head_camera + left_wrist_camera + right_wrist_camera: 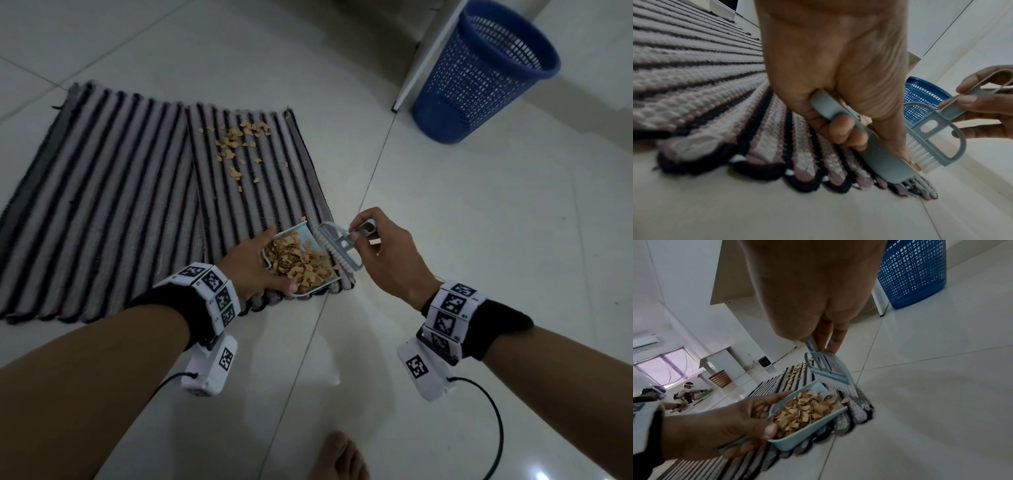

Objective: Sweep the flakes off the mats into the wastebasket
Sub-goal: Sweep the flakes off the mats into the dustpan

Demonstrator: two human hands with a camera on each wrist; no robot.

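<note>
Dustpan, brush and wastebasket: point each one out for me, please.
dustpan (797, 437): right wrist view, on its near outer wall, below the flakes.
brush (337, 251): head view, on the grey back above the white bristles.
wastebasket (479, 75): head view, on the blue mesh side wall.

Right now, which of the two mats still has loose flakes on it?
The right mat, the one nearer the wastebasket; flakes lie scattered on it, while the left mat shows none.
</note>
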